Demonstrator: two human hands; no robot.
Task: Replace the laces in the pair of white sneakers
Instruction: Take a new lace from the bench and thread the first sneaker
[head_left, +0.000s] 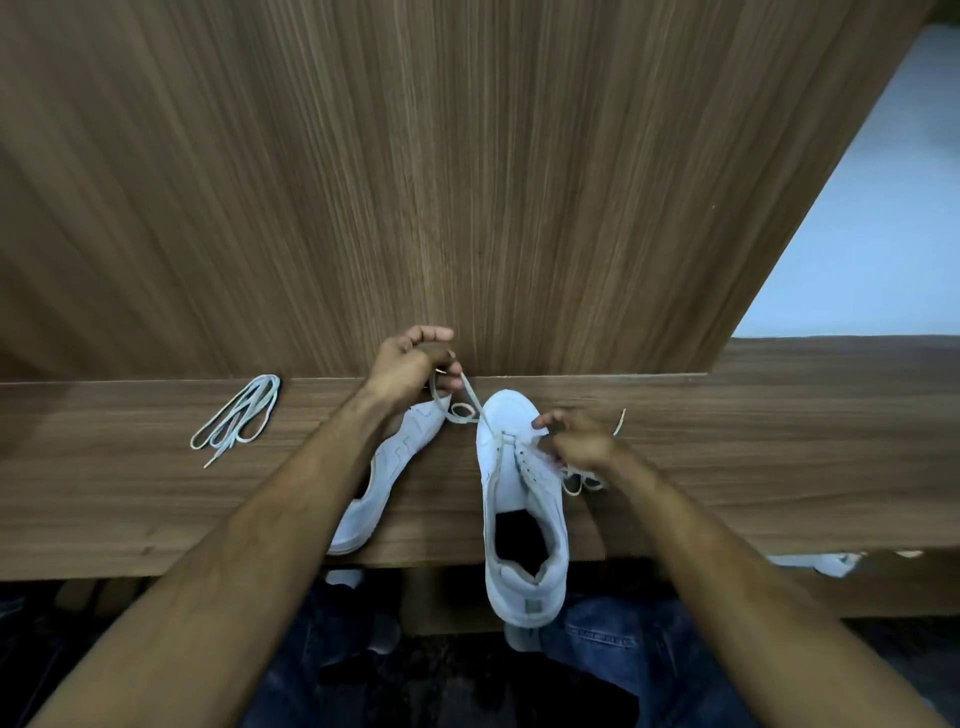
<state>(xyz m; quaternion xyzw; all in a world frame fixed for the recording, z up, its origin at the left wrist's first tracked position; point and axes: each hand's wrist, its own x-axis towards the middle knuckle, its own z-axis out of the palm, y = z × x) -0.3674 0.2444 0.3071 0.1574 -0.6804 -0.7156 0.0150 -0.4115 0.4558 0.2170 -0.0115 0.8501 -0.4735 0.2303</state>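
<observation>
Wood-grain desk (779, 467) with a tall panel of the same veneer (415, 182) rising directly behind it. Two white sneakers on the desk, toes toward the panel. Right-hand sneaker (519, 493) upright, opening facing up, heel overhanging the near edge of the desk. Left-hand sneaker (384, 467) tilted onto its side, partly hidden under the left forearm, heel at the near edge.

Left hand (415, 369) raised above the toe area between the two sneakers, fingers curled, pinching one end of a pale lace (475, 400). Lace running taut and diagonal from that hand down to the front eyelets of the upright sneaker; small loop of the same lace lying just beside the toe.

Right hand (576, 441) at the right side of the upright sneaker, fingers curled at the eyelet row, gripping the other lace end (619, 422), tip protruding above the knuckles. Slack lace bunched on the desk below this hand.

Spare pair of laces (236, 421), looped together, lying well apart at the left of the desk.

Blue jeans (597, 649) visible below the desk edge.
</observation>
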